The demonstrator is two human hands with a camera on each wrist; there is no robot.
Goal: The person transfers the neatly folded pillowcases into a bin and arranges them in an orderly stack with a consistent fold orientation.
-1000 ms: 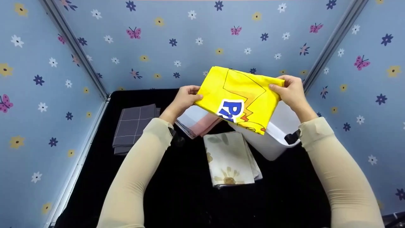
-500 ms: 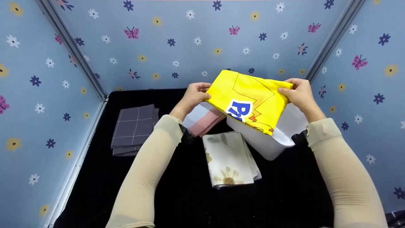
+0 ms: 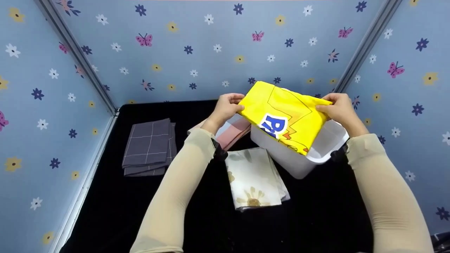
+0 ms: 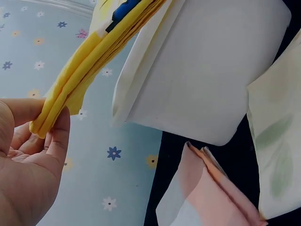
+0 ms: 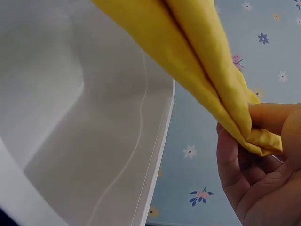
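A folded yellow cloth (image 3: 286, 116) with blue lettering hangs between both hands above a white bin (image 3: 281, 151). My left hand (image 3: 225, 109) pinches its left edge between thumb and fingers; the stacked layers show in the left wrist view, where the hand (image 4: 35, 150) holds the corner. My right hand (image 3: 341, 110) pinches the right corner, and in the right wrist view the cloth (image 5: 188, 61) slants down to those fingers beside the bin's open inside (image 5: 113, 117). The cloth covers part of the bin's opening.
A folded grey checked cloth (image 3: 147, 144) lies at the left on the black surface (image 3: 211, 225). A pink and pale blue folded cloth (image 3: 233, 133) is partly hidden behind the left hand. A cream flowered cloth (image 3: 255, 179) lies in front of the bin. Patterned walls (image 3: 211, 35) enclose the area.
Both hands have shifted right and slightly down in the head view, carrying the yellow cloth farther over the bin. The cloths on the black surface have stayed in place.
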